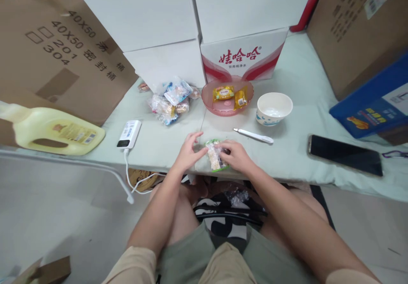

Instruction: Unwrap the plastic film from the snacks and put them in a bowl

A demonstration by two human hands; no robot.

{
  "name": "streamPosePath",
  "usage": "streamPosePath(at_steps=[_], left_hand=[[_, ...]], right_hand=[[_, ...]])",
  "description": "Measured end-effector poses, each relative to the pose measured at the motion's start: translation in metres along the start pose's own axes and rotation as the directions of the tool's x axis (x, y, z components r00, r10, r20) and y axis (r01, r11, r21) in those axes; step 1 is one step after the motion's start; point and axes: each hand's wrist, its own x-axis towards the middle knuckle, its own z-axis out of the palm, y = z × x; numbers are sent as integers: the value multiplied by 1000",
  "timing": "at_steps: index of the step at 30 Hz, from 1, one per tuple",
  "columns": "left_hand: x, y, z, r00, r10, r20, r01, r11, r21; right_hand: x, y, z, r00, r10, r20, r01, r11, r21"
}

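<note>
A small snack packet (214,157) with a clear middle and green edges lies at the table's front edge, light pieces showing through it. My left hand (189,152) is beside it on the left, fingers spread and the thumb tip at the packet's edge. On the right side, my right hand (236,155) has its fingers curled onto the packet, partly covering it. Just beyond the hands lies a white-handled peeler-like tool or knife (254,136); its exact kind is unclear. Behind it are a pink glass bowl (206,101) with yellow wrapped snacks (223,93) and a white bowl (274,107).
Several wrapped snacks (174,99) are piled at the back left. A white power bank (129,134) with a cable and a yellow jug (60,131) lie left; a phone (346,154) lies right. Cardboard boxes (60,46) and a blue box (372,101) border the table.
</note>
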Motion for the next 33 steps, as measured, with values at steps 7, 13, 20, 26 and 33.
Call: streamPosePath(at_steps=[7, 13, 20, 26, 33], left_hand=[[4, 14, 29, 989, 73, 132, -80, 996, 45], [10, 13, 56, 998, 66, -8, -66, 985, -162], [8, 12, 58, 1000, -7, 17, 12, 948, -318], [14, 7, 67, 963, -140, -229, 57, 940, -335], [17, 3, 70, 949, -215, -232, 107, 909, -403]], right_hand=[[-7, -1, 0, 977, -88, -193, 73, 994, -84], [-10, -2, 0, 867, 15, -499, -29, 999, -20], [-7, 5, -3, 877, -55, -477, 13, 996, -92], [-9, 1, 8, 936, -111, -334, 69, 988, -137], [-15, -6, 12, 966, -211, -152, 159, 942, -297]])
